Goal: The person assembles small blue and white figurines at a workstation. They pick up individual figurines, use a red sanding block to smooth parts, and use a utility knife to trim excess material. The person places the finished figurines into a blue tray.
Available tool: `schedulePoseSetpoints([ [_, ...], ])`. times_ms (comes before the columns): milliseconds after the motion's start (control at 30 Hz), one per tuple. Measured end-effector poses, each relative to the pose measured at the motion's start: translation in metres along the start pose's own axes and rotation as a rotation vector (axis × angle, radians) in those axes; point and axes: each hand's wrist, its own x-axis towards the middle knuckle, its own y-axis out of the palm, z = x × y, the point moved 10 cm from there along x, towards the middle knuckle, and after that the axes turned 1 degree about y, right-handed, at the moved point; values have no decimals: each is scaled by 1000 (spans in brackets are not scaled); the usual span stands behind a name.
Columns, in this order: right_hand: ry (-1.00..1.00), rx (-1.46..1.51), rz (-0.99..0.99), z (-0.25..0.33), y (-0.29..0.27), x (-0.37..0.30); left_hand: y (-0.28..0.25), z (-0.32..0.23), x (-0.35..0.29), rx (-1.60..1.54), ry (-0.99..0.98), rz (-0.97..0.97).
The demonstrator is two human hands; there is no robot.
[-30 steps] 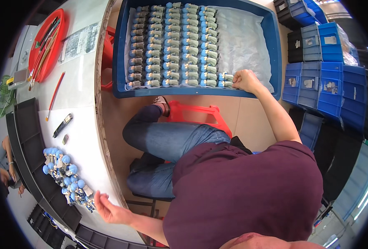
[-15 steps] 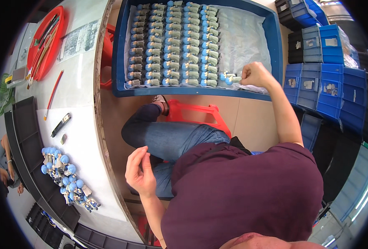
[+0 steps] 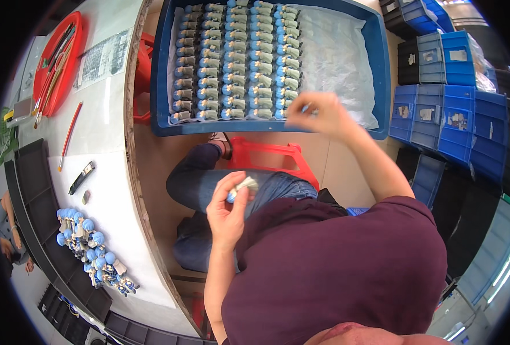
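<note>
My left hand (image 3: pixel 227 211) is raised over my lap and closed on a small blue-haired figurine (image 3: pixel 242 187). My right hand (image 3: pixel 315 113) hovers near the front edge of a big blue crate (image 3: pixel 381 69), fingers pinched on a small blue piece I cannot make out. Rows of several grey-and-blue figurines (image 3: pixel 232 63) lie in the crate on a clear plastic liner (image 3: pixel 335 52). On the white table (image 3: pixel 108 172) to my left stands a cluster of several blue-haired figurines (image 3: pixel 91 247).
A red stool (image 3: pixel 272 158) stands under the crate by my knees. A red tray with tools (image 3: pixel 56 54), a printed sheet (image 3: pixel 104 57), a red pen (image 3: pixel 69 135) and a black marker (image 3: pixel 82 177) lie on the table. Stacked blue bins (image 3: pixel 450 109) are at right.
My left hand left the figurine cluster on the table and rose over my lap with one figurine. My right hand lifted off the crate's front row and moved left.
</note>
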Motion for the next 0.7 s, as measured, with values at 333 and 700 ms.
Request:
schedulePoseSetpoints([
  [333, 251, -608, 195, -134, -12, -6, -30, -19, -19, -111, 33, -107],
  [700, 309, -462, 433, -151, 8, -1, -61, -52, -42, -238, 175, -191],
])
